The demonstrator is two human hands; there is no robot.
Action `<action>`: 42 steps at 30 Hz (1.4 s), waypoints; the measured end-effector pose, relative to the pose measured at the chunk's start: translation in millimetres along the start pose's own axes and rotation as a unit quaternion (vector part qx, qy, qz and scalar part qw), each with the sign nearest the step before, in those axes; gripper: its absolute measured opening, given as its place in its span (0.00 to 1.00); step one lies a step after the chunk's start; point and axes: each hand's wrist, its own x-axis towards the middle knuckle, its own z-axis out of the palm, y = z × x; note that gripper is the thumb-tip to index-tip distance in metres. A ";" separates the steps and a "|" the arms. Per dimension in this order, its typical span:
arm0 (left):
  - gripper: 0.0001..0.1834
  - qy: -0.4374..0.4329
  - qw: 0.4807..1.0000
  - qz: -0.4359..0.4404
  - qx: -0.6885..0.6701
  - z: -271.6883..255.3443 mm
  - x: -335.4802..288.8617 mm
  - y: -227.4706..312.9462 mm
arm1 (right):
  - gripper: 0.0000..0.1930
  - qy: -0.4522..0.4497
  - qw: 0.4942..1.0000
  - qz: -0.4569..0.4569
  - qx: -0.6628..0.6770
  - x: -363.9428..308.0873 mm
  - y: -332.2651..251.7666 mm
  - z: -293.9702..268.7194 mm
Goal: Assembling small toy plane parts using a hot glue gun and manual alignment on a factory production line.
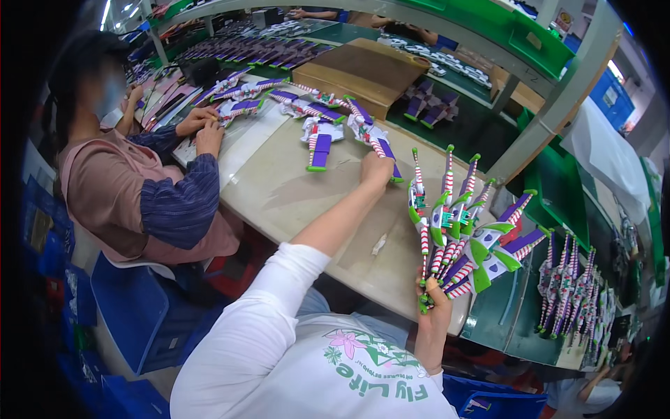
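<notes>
My right hand (435, 304) is closed round the ends of several toy wing pieces (457, 216), spread like a fan above the table's right side. These have purple panels, red-and-white striped edges and green tips; green and white body parts and small circuit boards show among them. My left arm reaches forward over the table. At its end my left hand (377, 170) is closed on the near end of another toy wing piece (363, 126), which lies on the table. Beside it rests a similar wing piece (322, 143) with a white middle.
A brown cardboard box (352, 73) stands behind the table (279, 188). To my left sits a co-worker (132, 167) handling similar pieces. A shelf post (551, 94) rises at the right, near more bundled wing pieces (567, 286). A blue chair (132, 307) is at lower left.
</notes>
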 end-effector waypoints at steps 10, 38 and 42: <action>0.23 0.377 0.836 0.244 0.315 -97.8 -62.6 31.1 | 0.22 -0.003 0.999 -0.029 -0.040 -1.1 -5.3 4.8; 0.45 0.099 0.951 0.270 0.112 -147.2 -245.8 -78.1 | 0.21 0.002 0.999 -0.018 -0.034 11.2 -0.4 24.7; 0.39 0.114 0.940 0.302 0.112 -98.0 -221.6 -93.9 | 0.19 0.018 0.999 -0.041 0.007 12.6 11.3 34.7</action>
